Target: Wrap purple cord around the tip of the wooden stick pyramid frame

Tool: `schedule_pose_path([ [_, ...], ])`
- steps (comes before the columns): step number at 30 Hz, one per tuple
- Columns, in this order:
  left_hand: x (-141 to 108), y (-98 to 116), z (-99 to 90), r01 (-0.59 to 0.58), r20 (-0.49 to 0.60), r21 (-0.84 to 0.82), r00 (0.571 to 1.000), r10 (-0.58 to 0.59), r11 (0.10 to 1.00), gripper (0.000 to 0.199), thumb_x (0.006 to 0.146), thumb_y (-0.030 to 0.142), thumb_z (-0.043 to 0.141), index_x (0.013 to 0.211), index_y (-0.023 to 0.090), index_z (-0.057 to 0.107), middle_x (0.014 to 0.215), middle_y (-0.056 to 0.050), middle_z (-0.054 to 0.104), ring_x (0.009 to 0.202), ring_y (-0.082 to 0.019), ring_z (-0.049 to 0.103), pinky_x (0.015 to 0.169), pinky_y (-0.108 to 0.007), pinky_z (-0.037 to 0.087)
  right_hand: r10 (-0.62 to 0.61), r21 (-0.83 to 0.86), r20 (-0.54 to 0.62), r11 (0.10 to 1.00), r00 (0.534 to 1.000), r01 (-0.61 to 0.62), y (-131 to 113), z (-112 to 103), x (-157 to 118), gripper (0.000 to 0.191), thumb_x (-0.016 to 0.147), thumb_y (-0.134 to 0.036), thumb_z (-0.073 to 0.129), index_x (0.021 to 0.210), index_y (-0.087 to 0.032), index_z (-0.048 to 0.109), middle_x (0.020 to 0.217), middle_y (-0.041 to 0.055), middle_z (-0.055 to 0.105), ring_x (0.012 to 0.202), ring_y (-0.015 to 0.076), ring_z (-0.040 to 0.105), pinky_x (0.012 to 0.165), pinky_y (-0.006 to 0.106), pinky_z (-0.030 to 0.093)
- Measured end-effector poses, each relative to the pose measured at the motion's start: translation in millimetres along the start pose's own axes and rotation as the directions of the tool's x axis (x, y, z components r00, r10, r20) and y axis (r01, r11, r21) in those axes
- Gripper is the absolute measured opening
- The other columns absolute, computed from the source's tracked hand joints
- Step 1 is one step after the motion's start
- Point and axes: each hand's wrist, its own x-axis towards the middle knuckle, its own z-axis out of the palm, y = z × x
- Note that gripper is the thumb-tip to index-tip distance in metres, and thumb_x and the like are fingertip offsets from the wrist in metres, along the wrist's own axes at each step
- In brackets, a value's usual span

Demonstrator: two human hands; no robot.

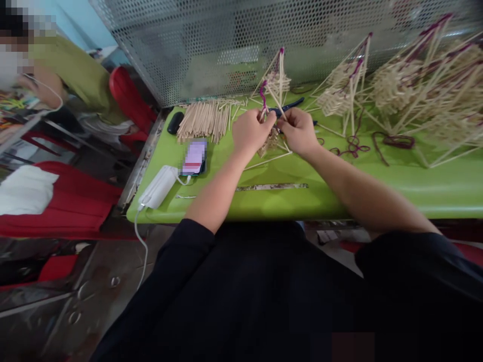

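Observation:
My left hand (251, 131) is closed around part of a small frame of thin wooden sticks (268, 145), and purple cord (262, 93) rises beside its fingers. Close by on the right, my right hand (302, 133) pinches a thin wooden stick (278, 103) that slants up and left. The fingertips hide where stick and frame meet. Behind the hands lies a tool with dark blue handles (294, 105), partly covered. Another stick frame with purple cord (279, 80) stands just beyond it.
Loose sticks (206, 119) lie at left beside a black object (175, 123), a phone (194, 158) and a white power bank (158, 186). Several stick frames (339, 93) and dark cord (396, 141) fill the right. Perforated metal (196, 50) backs the green table (264, 203). Another person (75, 65) is at left.

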Motion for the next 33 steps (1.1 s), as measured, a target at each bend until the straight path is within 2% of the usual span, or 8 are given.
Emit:
schedule_pose_path([
  [4, -1, 3, -0.6, 0.008, -0.009, 0.017, 1.000, -0.008, 1.000, 0.053, 0.109, 0.057, 0.063, 0.068, 0.027, 0.046, 0.067, -0.004, 0.063, 0.068, -0.023, 0.057, 0.068, -0.039, 0.040, 0.050, 0.004, 0.040, 0.999, 0.998, -0.050, -4, 3, -10, 0.035, 0.090, -0.053, 0.073, 0.081, -0.027, 0.052, 0.073, 0.0021, 0.048, 0.071, 0.0196, 0.045, 0.070, 0.040, 0.049],
  [8, -3, 6, -3.0, 0.025, 0.001, 0.030, 1.000, -0.025, 0.999, 0.051, 0.110, 0.056, 0.062, 0.069, 0.027, 0.050, 0.072, -0.005, 0.066, 0.073, -0.023, 0.062, 0.070, -0.039, 0.041, 0.115, 0.000, 0.004, 0.993, 0.993, -0.115, 1, 8, -11, 0.035, 0.082, -0.056, 0.077, 0.090, -0.028, 0.057, 0.074, 0.0013, 0.045, 0.071, 0.0202, 0.042, 0.069, 0.040, 0.046],
  [13, -2, 5, -3.6, 0.025, 0.003, 0.027, 1.000, -0.025, 0.999, 0.051, 0.109, 0.056, 0.064, 0.070, 0.027, 0.048, 0.074, -0.006, 0.067, 0.076, -0.024, 0.063, 0.072, -0.039, 0.044, 0.085, 0.038, 0.021, 0.996, 0.996, -0.086, 13, 12, -9, 0.040, 0.086, -0.064, 0.073, 0.087, -0.025, 0.063, 0.078, 0.0029, 0.049, 0.071, 0.0191, 0.041, 0.069, 0.039, 0.044],
  [18, -6, 2, -10.0, -0.011, 0.064, -0.026, 0.998, 0.013, 1.000, 0.048, 0.109, 0.056, 0.067, 0.073, 0.027, 0.052, 0.076, -0.006, 0.067, 0.080, -0.025, 0.066, 0.074, -0.038, 0.047, 0.078, 0.066, -0.004, 0.995, 0.997, -0.077, 16, 13, -10, 0.041, 0.085, -0.062, 0.076, 0.082, -0.025, 0.061, 0.075, 0.0031, 0.048, 0.070, 0.0182, 0.038, 0.067, 0.038, 0.042],
  [22, -11, -4, -22.5, -0.084, 0.111, -0.116, 0.989, 0.097, 0.990, 0.037, 0.109, 0.043, 0.070, 0.078, 0.025, 0.059, 0.087, -0.009, 0.073, 0.092, -0.027, 0.072, 0.087, -0.040, 0.054, 0.099, 0.023, 0.012, 0.995, 0.995, -0.100, 11, 12, -12, 0.042, 0.085, -0.066, 0.073, 0.084, -0.026, 0.059, 0.076, 0.0037, 0.047, 0.071, 0.0198, 0.041, 0.067, 0.039, 0.043],
  [26, -12, -10, -31.6, -0.095, 0.131, -0.125, 0.985, 0.112, 0.988, 0.024, 0.109, 0.029, 0.067, 0.085, 0.024, 0.068, 0.098, -0.010, 0.078, 0.105, -0.029, 0.075, 0.100, -0.042, 0.057, 0.106, -0.019, 0.008, 0.994, 0.994, -0.105, 7, 12, -13, 0.042, 0.088, -0.067, 0.069, 0.088, -0.026, 0.060, 0.077, 0.0034, 0.046, 0.071, 0.0202, 0.043, 0.067, 0.039, 0.044],
  [29, -13, -12, -33.4, -0.090, 0.101, -0.138, 0.989, 0.105, 0.986, 0.025, 0.108, 0.028, 0.068, 0.084, 0.024, 0.069, 0.099, -0.011, 0.079, 0.104, -0.029, 0.075, 0.104, -0.043, 0.056, 0.100, -0.024, -0.004, 0.995, 0.995, -0.100, 9, 14, -12, 0.040, 0.090, -0.065, 0.071, 0.089, -0.026, 0.062, 0.077, 0.0030, 0.048, 0.070, 0.0192, 0.042, 0.066, 0.037, 0.042],
  [33, -15, -13, -36.0, -0.036, 0.076, -0.116, 0.996, 0.045, 0.993, 0.019, 0.103, 0.030, 0.078, 0.088, 0.023, 0.069, 0.104, -0.010, 0.080, 0.110, -0.030, 0.075, 0.106, -0.044, 0.057, 0.034, 0.070, -0.042, 0.997, 0.999, -0.031, 19, 16, -9, 0.047, 0.090, -0.067, 0.080, 0.083, -0.024, 0.063, 0.071, 0.0011, 0.048, 0.065, 0.0157, 0.041, 0.063, 0.035, 0.039],
])
